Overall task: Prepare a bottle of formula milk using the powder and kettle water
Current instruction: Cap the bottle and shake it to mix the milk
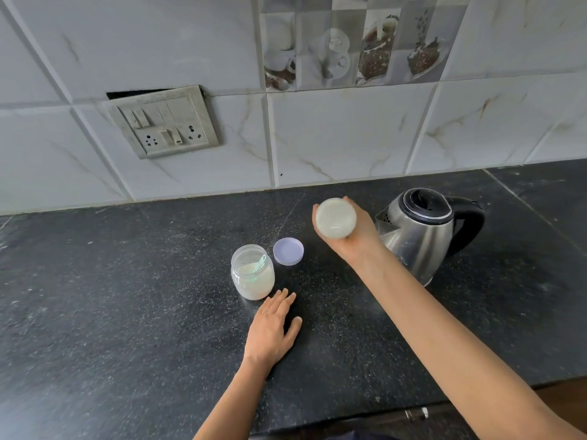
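Head view: right hand [360, 241] grips the bottle [336, 218] aloft, left hand [270, 331] lies flat beside the powder jar [252, 276].

Lilac lid [288, 251], speckled black counter [127, 296]

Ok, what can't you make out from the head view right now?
Bottle: the head view shows only its round base; neck and top are hidden behind the base and the right hand holding it.
Kettle: lid down, water level hidden.
Scoop in the powder jar: small and blurred, its bowl cannot be told.
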`<state>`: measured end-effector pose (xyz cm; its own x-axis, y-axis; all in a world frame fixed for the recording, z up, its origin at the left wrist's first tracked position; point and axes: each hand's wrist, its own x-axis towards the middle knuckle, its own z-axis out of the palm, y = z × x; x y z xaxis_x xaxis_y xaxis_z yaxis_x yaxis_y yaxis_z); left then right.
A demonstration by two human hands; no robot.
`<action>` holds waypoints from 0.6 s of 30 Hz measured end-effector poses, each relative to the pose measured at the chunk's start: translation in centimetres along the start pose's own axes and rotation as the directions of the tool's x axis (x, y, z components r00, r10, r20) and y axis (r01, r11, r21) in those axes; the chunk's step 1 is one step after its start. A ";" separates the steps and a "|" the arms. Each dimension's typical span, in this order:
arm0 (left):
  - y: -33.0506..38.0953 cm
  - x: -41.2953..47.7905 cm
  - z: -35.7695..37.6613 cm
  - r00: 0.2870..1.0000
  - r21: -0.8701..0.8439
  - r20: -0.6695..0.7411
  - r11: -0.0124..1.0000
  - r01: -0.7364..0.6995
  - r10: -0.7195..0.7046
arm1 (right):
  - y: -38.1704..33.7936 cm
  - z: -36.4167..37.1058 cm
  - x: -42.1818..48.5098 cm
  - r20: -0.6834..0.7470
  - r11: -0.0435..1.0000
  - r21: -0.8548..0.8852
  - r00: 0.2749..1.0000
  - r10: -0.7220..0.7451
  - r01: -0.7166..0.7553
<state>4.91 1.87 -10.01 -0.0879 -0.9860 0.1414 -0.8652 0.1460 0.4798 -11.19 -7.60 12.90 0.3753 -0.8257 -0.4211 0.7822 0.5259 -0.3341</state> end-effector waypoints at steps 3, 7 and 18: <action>-0.1 0.0 0.1 1.000 -0.006 0.004 1.000 0.002 -0.002 | 0.2 -0.4 -0.4 0.069 0.988 -0.102 0.990 0.124 -0.117; 0.0 0.0 0.1 1.000 -0.005 0.005 1.000 0.005 -0.005 | -0.3 0.1 -0.1 0.052 0.998 -0.051 0.998 0.047 -0.045; 0.0 -0.1 0.0 1.000 -0.012 -0.003 1.000 0.001 -0.002 | -0.3 1.2 -0.6 0.137 1.000 -0.016 0.990 -0.021 0.024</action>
<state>4.88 1.96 -10.02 -0.0853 -0.9860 0.1430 -0.8594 0.1454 0.4902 -11.07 -7.46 14.26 0.4231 -0.8568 -0.2947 0.7826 0.5095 -0.3578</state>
